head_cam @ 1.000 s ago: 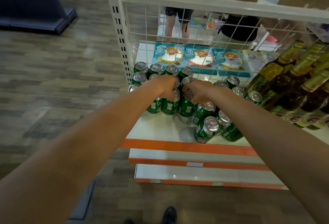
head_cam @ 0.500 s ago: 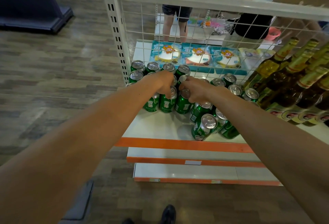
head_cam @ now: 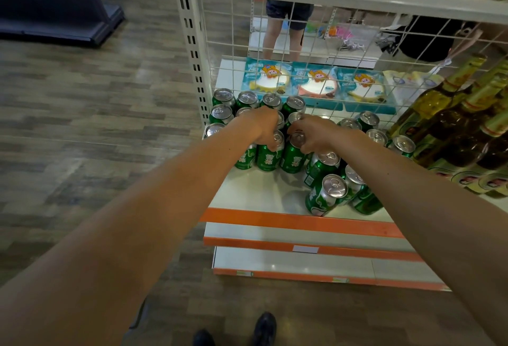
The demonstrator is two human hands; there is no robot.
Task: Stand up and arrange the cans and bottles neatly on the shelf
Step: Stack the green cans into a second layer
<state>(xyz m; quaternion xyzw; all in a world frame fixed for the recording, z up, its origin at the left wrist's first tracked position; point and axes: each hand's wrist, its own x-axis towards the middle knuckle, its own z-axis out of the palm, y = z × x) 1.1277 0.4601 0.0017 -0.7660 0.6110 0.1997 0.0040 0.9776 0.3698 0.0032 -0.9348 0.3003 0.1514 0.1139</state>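
Observation:
Several green cans with silver tops stand upright in rows at the left end of the white shelf (head_cam: 264, 192). My left hand (head_cam: 262, 126) grips the top of one front-row can (head_cam: 268, 156). Beside it, my right hand (head_cam: 312, 132) grips the top of the neighbouring can (head_cam: 292, 157). To the right, three cans (head_cam: 328, 194) lean or lie in a loose heap near the shelf's orange front edge. More upright cans (head_cam: 376, 131) stand behind the heap. Brown and green glass bottles (head_cam: 456, 131) fill the right end of the shelf.
A white wire grid (head_cam: 316, 43) backs the shelf, with a slotted post (head_cam: 189, 43) at the left corner. Blue toy packs (head_cam: 316, 84) lie behind the grid. A person's legs (head_cam: 283, 29) stand beyond it. Two lower shelves (head_cam: 302, 263) jut out below. A dark shelf unit (head_cam: 55, 2) stands far left.
Both hands stay on the same two front-row cans. The view has shifted slightly, and the cans look unmoved.

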